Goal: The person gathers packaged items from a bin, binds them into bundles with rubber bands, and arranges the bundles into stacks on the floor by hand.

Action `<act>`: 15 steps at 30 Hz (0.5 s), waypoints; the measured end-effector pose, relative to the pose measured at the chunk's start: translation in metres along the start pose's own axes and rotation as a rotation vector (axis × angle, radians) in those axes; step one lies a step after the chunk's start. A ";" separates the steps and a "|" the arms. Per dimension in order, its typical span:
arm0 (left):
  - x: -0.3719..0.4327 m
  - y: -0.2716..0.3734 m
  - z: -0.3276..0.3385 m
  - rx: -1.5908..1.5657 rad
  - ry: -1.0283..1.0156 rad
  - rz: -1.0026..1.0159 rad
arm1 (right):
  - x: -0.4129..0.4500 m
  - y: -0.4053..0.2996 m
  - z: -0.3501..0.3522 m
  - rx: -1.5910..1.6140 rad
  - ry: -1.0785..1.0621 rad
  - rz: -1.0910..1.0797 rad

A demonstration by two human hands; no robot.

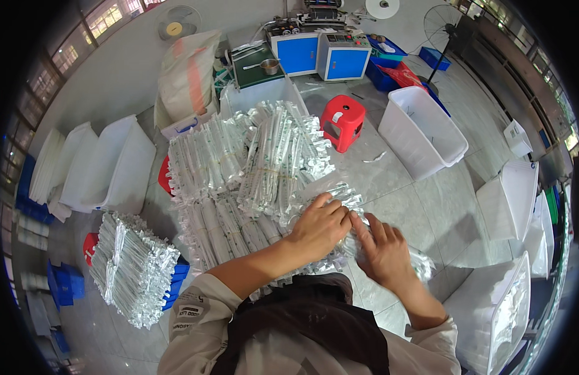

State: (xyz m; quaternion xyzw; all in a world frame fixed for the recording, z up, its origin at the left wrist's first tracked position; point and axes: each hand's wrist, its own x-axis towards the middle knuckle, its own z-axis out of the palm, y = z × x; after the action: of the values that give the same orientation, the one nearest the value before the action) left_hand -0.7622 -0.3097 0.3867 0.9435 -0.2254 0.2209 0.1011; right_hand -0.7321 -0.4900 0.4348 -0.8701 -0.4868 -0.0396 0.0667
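Observation:
At the right edge of a large pile, my left hand (321,228) curls over a bundle of long, thin packets (418,260) in clear and silvery wrapping. My right hand (384,248) grips the same bundle farther right, its index finger reaching to the left hand's fingers. Both hands cover the bundle's middle, and the fingertips beneath are hidden. Next to my left hand, a banded bundle of packets (269,171) with green print lies on top of the pile. More bundles (207,161) are stacked in rows to the left.
A red plastic stool (344,117) and a white bin (413,154) stand beyond the pile. To the left is another stack of silvery packets (130,269) over a blue crate (177,283). White tubs (123,164) line the left side. A blue-and-white machine (298,54) stands at the back.

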 end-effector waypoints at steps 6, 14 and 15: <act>-0.007 -0.016 -0.012 -0.095 0.148 -0.359 | 0.017 0.066 0.083 0.293 -0.090 0.347; -0.184 -0.054 -0.013 0.277 0.239 -0.942 | 0.085 0.078 0.243 0.171 -0.330 0.278; -0.216 -0.050 -0.013 0.292 0.264 -1.028 | 0.090 0.075 0.233 0.214 -0.324 0.251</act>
State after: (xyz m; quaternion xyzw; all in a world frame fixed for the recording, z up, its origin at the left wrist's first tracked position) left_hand -0.9162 -0.1797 0.2941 0.9005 0.3123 0.2886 0.0913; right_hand -0.6204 -0.4174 0.2106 -0.9068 -0.3803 0.1611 0.0839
